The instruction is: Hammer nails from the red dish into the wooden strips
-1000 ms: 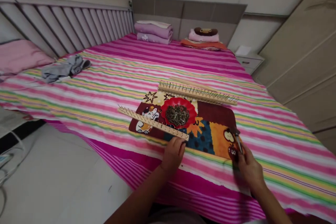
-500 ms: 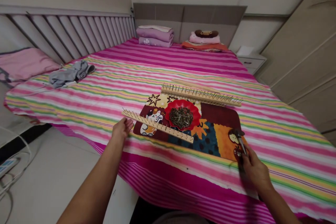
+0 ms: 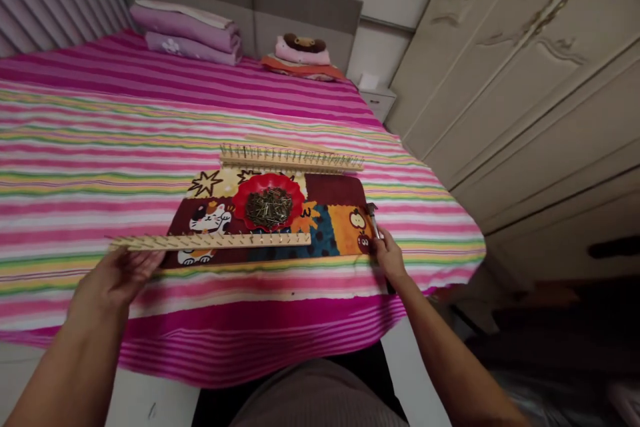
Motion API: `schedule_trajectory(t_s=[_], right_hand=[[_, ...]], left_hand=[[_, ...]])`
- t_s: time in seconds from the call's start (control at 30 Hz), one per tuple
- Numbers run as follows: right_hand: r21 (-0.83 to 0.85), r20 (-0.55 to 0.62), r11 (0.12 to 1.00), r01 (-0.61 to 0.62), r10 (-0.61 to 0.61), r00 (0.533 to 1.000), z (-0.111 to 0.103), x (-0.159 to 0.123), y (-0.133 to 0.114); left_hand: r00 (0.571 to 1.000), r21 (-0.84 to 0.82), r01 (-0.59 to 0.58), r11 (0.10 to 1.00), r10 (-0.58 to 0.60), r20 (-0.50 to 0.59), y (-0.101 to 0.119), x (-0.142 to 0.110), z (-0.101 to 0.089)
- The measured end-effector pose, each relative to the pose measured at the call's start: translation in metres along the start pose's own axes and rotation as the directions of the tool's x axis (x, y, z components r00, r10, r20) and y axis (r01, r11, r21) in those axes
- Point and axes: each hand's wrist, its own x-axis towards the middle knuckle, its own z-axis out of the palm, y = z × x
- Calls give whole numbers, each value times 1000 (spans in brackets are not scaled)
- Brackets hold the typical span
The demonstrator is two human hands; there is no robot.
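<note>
My left hand (image 3: 117, 277) is closed around the left end of a wooden strip (image 3: 235, 241) that has a row of nails standing in it. The strip extends above the front of a patterned mat (image 3: 345, 227) with a cat picture. In my right hand (image 3: 391, 259), at the mat's right edge, is a hammer (image 3: 373, 215) with its head pointing away from me. A red scalloped bowl (image 3: 242, 199) on the mat holds a heap of loose nails (image 3: 269, 207). Behind the bowl lie more nail-studded wooden strips (image 3: 290, 161), side by side.
The mat lies on a bed with a striped sheet (image 3: 410, 213). Folded purple bedding (image 3: 187, 30) and a pink and orange pile (image 3: 303, 57) rest near the headboard (image 3: 300, 3). A nightstand (image 3: 379, 101) and a wardrobe (image 3: 480, 93) stand on the right.
My view has turned to the right. The held strip has swung from slanting to nearly level across the view, and my left hand now wraps its end. The hammer stays in my right hand.
</note>
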Motion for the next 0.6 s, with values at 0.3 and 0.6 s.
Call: schedule_trajectory(t_s=[0.3, 0.6], right_hand=[[373, -40, 918, -137, 163, 986, -9, -15, 1], [512, -43, 847, -146, 195, 980, -20, -27, 3]], left_hand=[[983, -55, 170, 984, -165, 77, -74, -85, 20], [955, -54, 276, 960, -268, 124, -108, -118, 61]])
